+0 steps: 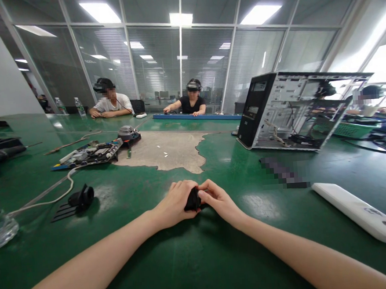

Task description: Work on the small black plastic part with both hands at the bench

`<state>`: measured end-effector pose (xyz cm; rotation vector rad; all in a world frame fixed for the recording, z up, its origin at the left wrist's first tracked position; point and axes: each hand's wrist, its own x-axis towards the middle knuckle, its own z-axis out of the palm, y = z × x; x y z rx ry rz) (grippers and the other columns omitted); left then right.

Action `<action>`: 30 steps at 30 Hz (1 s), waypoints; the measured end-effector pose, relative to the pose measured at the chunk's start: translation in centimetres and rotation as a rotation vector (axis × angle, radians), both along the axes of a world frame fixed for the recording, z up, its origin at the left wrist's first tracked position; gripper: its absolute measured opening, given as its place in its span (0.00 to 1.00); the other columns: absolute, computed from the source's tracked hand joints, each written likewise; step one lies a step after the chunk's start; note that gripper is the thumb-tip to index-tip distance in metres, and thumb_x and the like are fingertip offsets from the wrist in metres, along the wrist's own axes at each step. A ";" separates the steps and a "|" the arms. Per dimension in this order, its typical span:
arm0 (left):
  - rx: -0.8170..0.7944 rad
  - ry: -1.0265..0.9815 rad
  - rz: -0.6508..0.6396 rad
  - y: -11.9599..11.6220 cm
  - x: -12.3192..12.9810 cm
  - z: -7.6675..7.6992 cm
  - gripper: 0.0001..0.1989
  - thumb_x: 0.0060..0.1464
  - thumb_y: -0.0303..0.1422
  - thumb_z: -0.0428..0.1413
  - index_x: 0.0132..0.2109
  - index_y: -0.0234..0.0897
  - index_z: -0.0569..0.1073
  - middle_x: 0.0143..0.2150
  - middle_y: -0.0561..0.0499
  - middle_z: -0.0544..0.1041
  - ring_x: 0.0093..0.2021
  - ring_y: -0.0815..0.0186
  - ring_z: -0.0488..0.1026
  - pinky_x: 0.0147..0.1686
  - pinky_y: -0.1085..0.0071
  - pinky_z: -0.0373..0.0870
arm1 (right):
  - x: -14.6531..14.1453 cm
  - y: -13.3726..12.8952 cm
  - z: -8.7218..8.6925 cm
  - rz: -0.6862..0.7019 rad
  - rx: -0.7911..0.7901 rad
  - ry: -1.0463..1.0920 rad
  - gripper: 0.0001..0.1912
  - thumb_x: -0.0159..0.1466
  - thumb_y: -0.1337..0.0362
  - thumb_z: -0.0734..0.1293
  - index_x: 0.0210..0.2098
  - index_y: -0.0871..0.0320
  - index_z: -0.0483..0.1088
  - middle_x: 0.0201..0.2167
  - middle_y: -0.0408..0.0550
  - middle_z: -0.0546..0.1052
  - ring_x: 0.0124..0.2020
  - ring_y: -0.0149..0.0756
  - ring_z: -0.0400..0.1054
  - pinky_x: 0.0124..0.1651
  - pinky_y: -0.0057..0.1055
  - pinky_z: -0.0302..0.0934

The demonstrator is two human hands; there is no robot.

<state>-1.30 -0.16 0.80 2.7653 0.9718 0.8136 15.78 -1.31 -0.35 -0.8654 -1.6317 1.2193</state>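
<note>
A small black plastic part (pixel 192 200) is held between my two hands, just above the green tabletop (pixel 188 259). My left hand (pixel 175 202) wraps around it from the left with the fingers closed. From the right, my right hand (pixel 219 199) pinches its edge between thumb and fingers. What kind of part it is I cannot make out, since the fingers cover much of it. To the left lies a black plastic piece with a round ring and flat prongs (pixel 81 198).
An opened computer tower (pixel 286 111) stands at the right, near a white elongated device (pixel 359 212). A circuit board (pixel 91 154) lies at the left, with a cable (pixel 70 181) beside it. At the left edge is a clear bottle (pixel 0 228). Two people (pixel 193 101) sit across the table.
</note>
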 end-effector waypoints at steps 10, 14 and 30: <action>0.001 -0.003 0.029 0.2 0.1 -0.4 0.26 0.44 0.34 0.56 0.49 0.39 0.55 0.44 0.46 0.66 0.43 0.58 0.64 0.42 0.62 0.57 | 0.4 -0.2 0.0 0.034 -0.016 -0.086 0.12 0.57 0.59 0.62 0.39 0.57 0.60 0.34 0.44 0.68 0.33 0.30 0.66 0.36 0.30 0.64; -0.012 0.004 0.028 0.2 0.1 -0.4 0.26 0.42 0.32 0.56 0.49 0.39 0.55 0.44 0.47 0.66 0.43 0.57 0.64 0.42 0.62 0.57 | 0.5 -0.7 0.3 0.072 0.020 -0.045 0.13 0.54 0.61 0.66 0.37 0.56 0.59 0.37 0.43 0.67 0.39 0.32 0.65 0.38 0.30 0.64; -0.005 0.023 0.023 0.1 0.1 -0.2 0.26 0.43 0.31 0.56 0.49 0.39 0.54 0.45 0.47 0.65 0.43 0.58 0.63 0.42 0.62 0.57 | 0.4 -0.5 0.5 0.077 0.001 -0.012 0.13 0.53 0.62 0.66 0.35 0.55 0.59 0.35 0.42 0.66 0.38 0.32 0.65 0.35 0.29 0.64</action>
